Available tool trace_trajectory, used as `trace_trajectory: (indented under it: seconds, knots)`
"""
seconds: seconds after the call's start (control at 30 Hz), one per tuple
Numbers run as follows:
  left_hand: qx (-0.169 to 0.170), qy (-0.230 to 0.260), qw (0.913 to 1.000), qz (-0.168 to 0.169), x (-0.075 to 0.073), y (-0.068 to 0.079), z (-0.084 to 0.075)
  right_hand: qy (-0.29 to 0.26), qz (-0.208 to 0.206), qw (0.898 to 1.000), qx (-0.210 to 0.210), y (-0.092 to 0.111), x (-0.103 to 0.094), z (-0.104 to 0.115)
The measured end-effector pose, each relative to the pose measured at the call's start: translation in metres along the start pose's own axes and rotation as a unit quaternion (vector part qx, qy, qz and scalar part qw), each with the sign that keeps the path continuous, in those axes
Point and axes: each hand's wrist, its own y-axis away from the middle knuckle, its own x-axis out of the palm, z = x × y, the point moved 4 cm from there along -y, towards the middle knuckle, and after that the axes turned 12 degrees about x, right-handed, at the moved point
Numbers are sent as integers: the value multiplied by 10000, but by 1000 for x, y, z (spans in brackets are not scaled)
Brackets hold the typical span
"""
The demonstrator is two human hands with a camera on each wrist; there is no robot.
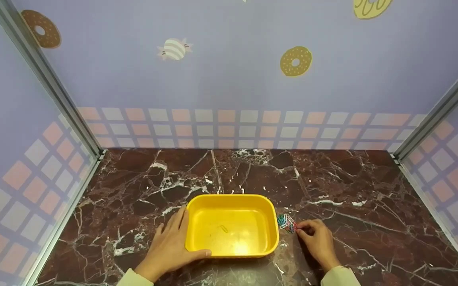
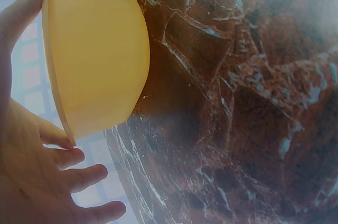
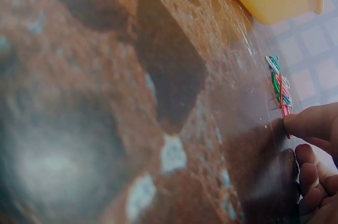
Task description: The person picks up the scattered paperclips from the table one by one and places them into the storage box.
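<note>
A yellow plastic tub [image 1: 233, 254] stands on the marble-patterned table, with a small yellow paper clip [image 1: 223, 228] lying on its floor. My left hand [image 1: 169, 242] rests against the tub's left side, thumb on the front rim and fingers fairly straight. In the left wrist view, its fingers [image 2: 87, 176] are spread, with the index fingertip at the tub's rim. Beside the tub's right wall lies a small heap of colored paper clips [image 1: 286, 222], green, white and red. My right hand [image 1: 317, 240] pinches a red paper clip [image 3: 285, 112] between thumb and index finger at the heap's near end.
The dark red marble-look table [image 1: 372, 222] extends around the tub on all sides. A lilac back wall [image 1: 229, 79] with printed sweets and checks rises behind it. Grey metal posts [image 1: 54, 85] and side panels bound the space left and right.
</note>
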Motion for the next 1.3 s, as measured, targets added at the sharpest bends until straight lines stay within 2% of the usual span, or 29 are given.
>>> trace_trajectory:
  seconds: [0.33, 0.97, 1.3]
  knots:
    - [-11, 0, 10000, 31, 1, 0, 0, 186, 19, 9998, -13, 0, 2, 1]
    - [-102, 19, 9999, 78, 3, 0, 2, -14, 189, 9998, -9, 1, 2, 2]
    - [-115, -10, 9999, 92, 2, 0, 1, -101, 134, 9999, -15, 1, 2, 3]
